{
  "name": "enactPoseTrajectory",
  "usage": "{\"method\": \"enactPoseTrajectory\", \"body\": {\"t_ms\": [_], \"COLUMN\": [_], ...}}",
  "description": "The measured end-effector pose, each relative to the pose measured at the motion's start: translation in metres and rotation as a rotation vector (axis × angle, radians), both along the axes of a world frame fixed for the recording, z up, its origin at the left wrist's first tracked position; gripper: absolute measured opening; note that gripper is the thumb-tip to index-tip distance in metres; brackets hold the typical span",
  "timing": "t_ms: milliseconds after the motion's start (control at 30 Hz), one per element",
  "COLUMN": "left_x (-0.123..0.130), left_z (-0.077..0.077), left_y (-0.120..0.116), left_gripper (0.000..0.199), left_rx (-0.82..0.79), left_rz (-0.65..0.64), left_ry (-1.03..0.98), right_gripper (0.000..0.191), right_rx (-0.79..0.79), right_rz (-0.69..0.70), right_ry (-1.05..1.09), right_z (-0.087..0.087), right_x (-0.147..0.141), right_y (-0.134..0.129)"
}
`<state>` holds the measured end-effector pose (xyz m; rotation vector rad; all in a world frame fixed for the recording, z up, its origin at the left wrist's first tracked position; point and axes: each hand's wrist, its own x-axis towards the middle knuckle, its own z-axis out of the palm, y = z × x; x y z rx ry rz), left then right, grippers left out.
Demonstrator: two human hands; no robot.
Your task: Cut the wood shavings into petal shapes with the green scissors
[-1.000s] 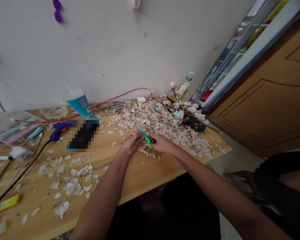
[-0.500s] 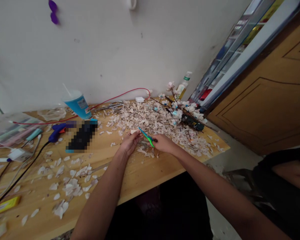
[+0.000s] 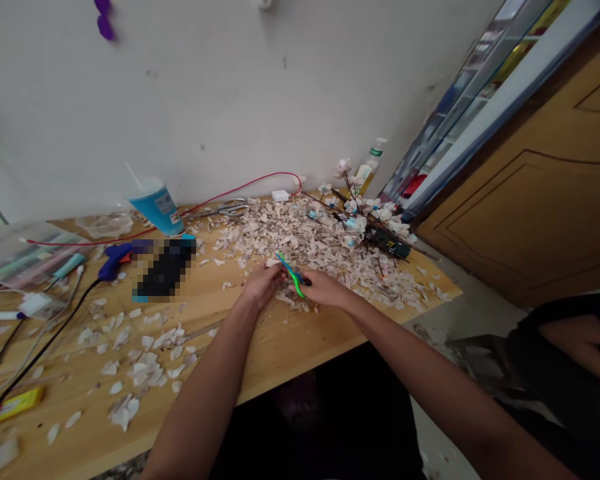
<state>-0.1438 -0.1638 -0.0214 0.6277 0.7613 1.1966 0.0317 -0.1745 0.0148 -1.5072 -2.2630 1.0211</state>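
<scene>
My right hand [image 3: 323, 288] is closed around the handles of a pair of blue and green scissors [image 3: 294, 275]. Their blades point up and left, to the fingertips of my left hand [image 3: 263, 285]. That hand pinches a small pale petal-like piece [image 3: 273, 263], and the blades are right beside it, perhaps touching; I cannot tell. Just beyond both hands spreads a heap of pale petals and scraps [image 3: 285, 230]. Behind its right part lie branches with white blossoms [image 3: 353, 207].
A blue cup [image 3: 159, 208] with a straw, metal scissors [image 3: 233, 208] and a bottle [image 3: 373, 167] stand or lie along the wall. At left are a blue glue gun [image 3: 111, 261], a box of pens [image 3: 25, 257], cables and scattered petals [image 3: 147, 370]. A person's arm [image 3: 580, 340] shows at right.
The scissors have turned slightly, with their green handle shifting a little left. Both hands stay in nearly the same place, and the whole view has shifted slightly.
</scene>
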Motion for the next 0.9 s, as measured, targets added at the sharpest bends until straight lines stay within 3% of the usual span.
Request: {"method": "enactPoseTrajectory", "body": {"t_ms": [200, 400, 733, 900], "left_x": [-0.003, 0.003, 0.009, 0.009], "left_z": [0.000, 0.002, 0.005, 0.003], "left_y": [-0.001, -0.003, -0.006, -0.004], "left_gripper": [0.023, 0.027, 0.026, 0.028], "left_rx": [-0.036, 0.026, 0.007, 0.022], "left_rz": [-0.082, -0.038, -0.021, -0.013], "left_ry": [-0.018, -0.057, -0.030, -0.027], "right_gripper": [0.026, 0.020, 0.024, 0.023], "right_rx": [0.065, 0.129, -0.019, 0.007], "right_rz": [-0.065, -0.151, -0.114, -0.145], "right_ry": [-0.106, -0.057, 0.125, 0.105], "right_z": [-0.006, -0.004, -0.006, -0.005], "right_x": [0.006, 0.005, -0.001, -0.003], "right_y": [0.000, -0.016, -0.025, -0.024]}}
